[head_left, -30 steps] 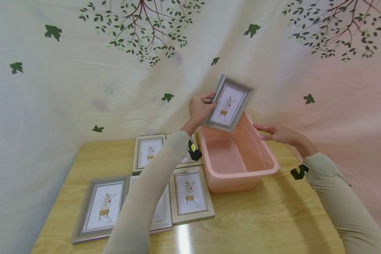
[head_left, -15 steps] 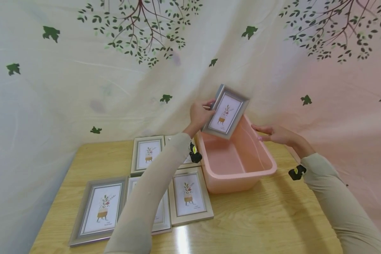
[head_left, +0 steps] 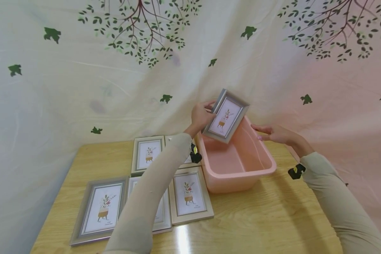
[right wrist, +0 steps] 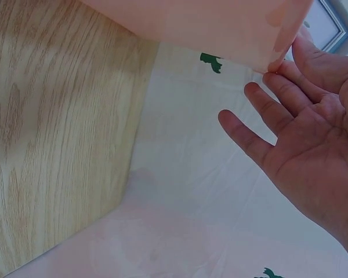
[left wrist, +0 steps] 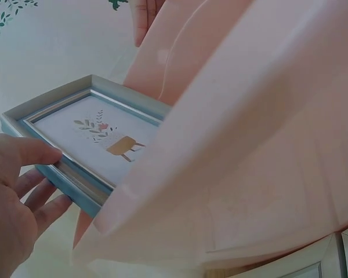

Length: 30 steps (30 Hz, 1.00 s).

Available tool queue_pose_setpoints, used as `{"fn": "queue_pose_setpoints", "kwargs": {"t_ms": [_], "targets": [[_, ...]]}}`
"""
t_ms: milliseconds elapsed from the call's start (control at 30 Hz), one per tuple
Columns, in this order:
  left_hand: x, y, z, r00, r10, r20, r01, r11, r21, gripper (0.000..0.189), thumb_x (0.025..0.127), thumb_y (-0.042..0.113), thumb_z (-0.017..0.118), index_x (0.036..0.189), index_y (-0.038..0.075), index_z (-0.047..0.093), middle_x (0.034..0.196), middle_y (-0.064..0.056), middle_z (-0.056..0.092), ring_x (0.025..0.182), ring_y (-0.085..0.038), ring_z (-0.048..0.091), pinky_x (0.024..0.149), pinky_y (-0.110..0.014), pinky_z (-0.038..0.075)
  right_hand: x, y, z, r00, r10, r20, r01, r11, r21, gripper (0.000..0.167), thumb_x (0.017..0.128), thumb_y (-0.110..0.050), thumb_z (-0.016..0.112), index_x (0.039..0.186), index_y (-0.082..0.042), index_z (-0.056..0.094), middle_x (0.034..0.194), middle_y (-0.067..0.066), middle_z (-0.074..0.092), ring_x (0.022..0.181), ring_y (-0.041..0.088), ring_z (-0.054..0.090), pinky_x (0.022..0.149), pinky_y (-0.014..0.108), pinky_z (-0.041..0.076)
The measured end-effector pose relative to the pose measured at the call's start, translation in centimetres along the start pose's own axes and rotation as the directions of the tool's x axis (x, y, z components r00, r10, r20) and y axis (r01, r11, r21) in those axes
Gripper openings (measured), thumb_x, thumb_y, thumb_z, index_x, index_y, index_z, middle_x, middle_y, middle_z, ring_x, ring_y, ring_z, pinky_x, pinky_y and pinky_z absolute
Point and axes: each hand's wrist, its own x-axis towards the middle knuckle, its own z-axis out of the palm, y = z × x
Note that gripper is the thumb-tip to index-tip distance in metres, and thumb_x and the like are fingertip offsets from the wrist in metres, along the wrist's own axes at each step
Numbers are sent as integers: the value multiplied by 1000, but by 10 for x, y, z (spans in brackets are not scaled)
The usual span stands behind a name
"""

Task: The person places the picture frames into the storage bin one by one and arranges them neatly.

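My left hand [head_left: 201, 114] pinches a small silver-grey picture frame [head_left: 225, 116] by its left side, thumb on the front and fingers behind. The frame is tilted over the far end of a pink plastic basin [head_left: 241, 174]. In the left wrist view, the basin's wall [left wrist: 238, 150] hides the frame's lower end. A potted-plant print [left wrist: 98, 133] fills its middle. My right hand [head_left: 274, 134] touches the basin's right rim near the far corner. In the right wrist view, that hand [right wrist: 313, 127] has its fingers straight and spread, thumb and forefinger at the rim.
Left of the basin, several more frames lie face up on the wooden table [head_left: 241, 225]: a large grey frame [head_left: 79, 225], a cream frame [head_left: 176, 201] against the basin, others partly under my left forearm. A patterned cloth [head_left: 130, 91] hangs behind the table.
My left hand has lowered the picture frame slightly toward the basin, mostly during the first half second. My right hand stays at the rim, and the frames on the table have not moved.
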Motion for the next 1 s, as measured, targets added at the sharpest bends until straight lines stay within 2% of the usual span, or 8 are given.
{"fn": "queue_pose_setpoints", "kwargs": {"t_ms": [200,333,500,800,1000], "targets": [[1,3,-2,998,-27,60,25,999,30,52,83,3,78,134,9,68,111,-13,76,99,-24,75,85,-30,61,1,0,0,1000,-10,2,10,1000,10,69,103,-21,59,160,-4,25,165,26,21,150,55,18,117,74,21],[1,6,-2,996,-55,65,52,998,44,46,85,5,78,130,12,71,107,-10,76,95,-22,74,83,-31,61,0,0,0,1000,-19,4,19,1000,15,69,102,-20,59,160,-4,25,165,25,22,150,55,18,116,74,22],[1,7,-2,995,-66,68,63,997,48,42,86,6,78,127,10,72,107,-10,75,94,-21,72,81,-29,60,0,-1,1,1000,-28,1,28,1000,15,69,102,-19,59,160,-4,25,165,25,21,151,55,18,116,75,21],[2,-15,-3,996,-39,86,46,995,-91,42,81,-6,76,122,-3,69,114,-21,72,109,-30,67,97,-30,57,1,-1,2,999,-29,-17,30,999,24,68,102,-19,59,159,-3,26,165,24,21,152,53,16,118,74,17],[4,-21,-2,992,-32,120,42,996,-77,41,80,-7,77,120,-3,68,111,-22,72,103,-31,68,94,-33,57,0,0,1,1000,-14,-8,14,1000,23,68,103,-20,58,160,-4,24,166,24,20,151,53,16,118,74,18]]}}
